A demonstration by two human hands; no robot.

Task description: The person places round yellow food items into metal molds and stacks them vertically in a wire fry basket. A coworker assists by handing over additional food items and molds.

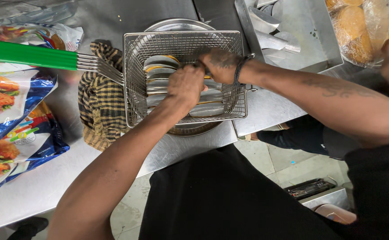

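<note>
Both hands reach into the wire basket (136, 80) at the tabletop's (34, 195) middle: left hand (185, 84) and right hand (219, 66) each curled around wrapped patties (159, 73) stacked inside.

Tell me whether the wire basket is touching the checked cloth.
Touching. The head view shows the wire basket's left wall pressed against the checked cloth, with the cloth's edge running under the basket's corner.
</note>
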